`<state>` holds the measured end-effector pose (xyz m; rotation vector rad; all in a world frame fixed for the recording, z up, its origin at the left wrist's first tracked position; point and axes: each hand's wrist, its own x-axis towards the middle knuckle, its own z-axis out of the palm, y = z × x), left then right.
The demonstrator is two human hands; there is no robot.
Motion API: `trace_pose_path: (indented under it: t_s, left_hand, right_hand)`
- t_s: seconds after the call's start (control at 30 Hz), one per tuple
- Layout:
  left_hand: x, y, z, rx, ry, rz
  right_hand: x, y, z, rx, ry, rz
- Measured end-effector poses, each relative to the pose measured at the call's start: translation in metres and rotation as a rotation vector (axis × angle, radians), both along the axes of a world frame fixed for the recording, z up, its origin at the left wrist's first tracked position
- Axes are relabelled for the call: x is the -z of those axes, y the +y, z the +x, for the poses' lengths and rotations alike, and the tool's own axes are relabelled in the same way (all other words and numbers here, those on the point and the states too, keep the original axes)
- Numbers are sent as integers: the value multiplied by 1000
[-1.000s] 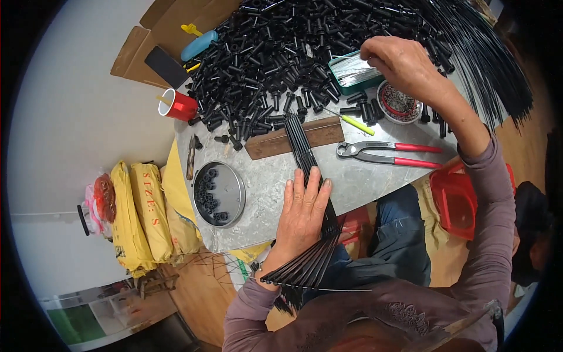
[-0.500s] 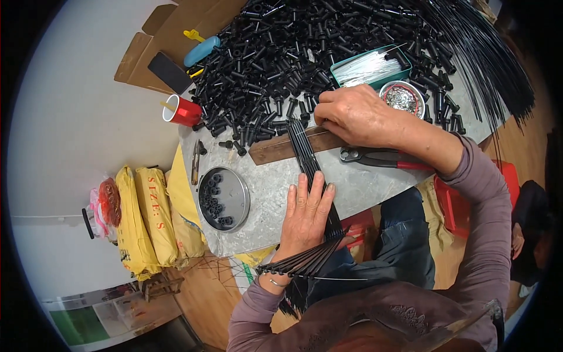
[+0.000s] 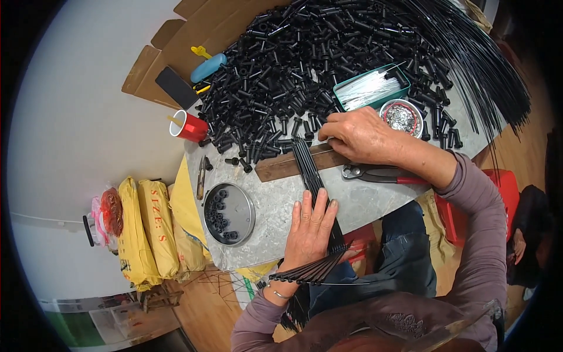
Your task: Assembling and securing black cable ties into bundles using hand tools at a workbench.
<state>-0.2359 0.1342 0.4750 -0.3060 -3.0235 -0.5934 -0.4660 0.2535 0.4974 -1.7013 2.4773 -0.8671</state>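
Right hand point(image 3: 365, 136) has moved from green box point(image 3: 394, 98) to wooden block point(image 3: 278, 168), fingertips bunched beside black rods point(image 3: 307, 163); cannot tell whether they grip anything. Left hand point(image 3: 309, 234) lies flat, fingers extended, atop rods. Rods cross block on bench point(image 3: 275, 205), nearer ends fanning out.

There are two round dishes point(image 3: 240, 214), one wooden bar point(image 3: 275, 170), one green box point(image 3: 387, 97), and one cup point(image 3: 194, 128).

The rods point(image 3: 307, 166) were black and the wooden block point(image 3: 278, 168) brown. The tabletop point(image 3: 375, 202) was mottled grey. The cup point(image 3: 195, 128) was red outside and white within, the tray point(image 3: 400, 93) green.
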Motion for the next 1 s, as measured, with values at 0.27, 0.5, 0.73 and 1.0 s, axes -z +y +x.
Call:
trace_pose_path:
  t_s: [0.27,0.5,0.73,1.0]
  left_hand:
    - [-5,1,0,1,-10,-5]
    - [-6,1,1,-5,-10,-41]
    - [-2,2,3,-2,11,-43]
    - [-5,-1,2,0,-4,-72]
  right_hand:
    - [1,-6,1,65,-101,-104]
    - [6,-46,-5,19,-73,-186]
    - [-14,-52,5,-32,-364,-220]
    - [8,-32,-1,115,-101,-217]
